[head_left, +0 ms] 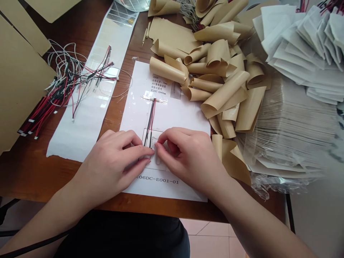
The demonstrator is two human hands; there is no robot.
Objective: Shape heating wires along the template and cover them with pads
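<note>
**Both hands pinched together over the wires**

Your left hand (pixel 113 166) and right hand (pixel 190 161) meet in narrow grips at the lower end of the black and red wires (pixel 149 123), on a printed sheet (pixel 134 118) on the wooden table (pixel 53 179). I cannot tell what the fingertips (pixel 150 151) hold. Curled kraft paper (pixel 217 89) lies just right of the sheet; a loose wire bundle (pixel 70 86) lies left.

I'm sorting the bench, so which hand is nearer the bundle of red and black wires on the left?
The left hand is nearer, lying below and to the right of the bundle of red and black wires in this view. The right hand is farther away, on the left hand's far side.
</note>
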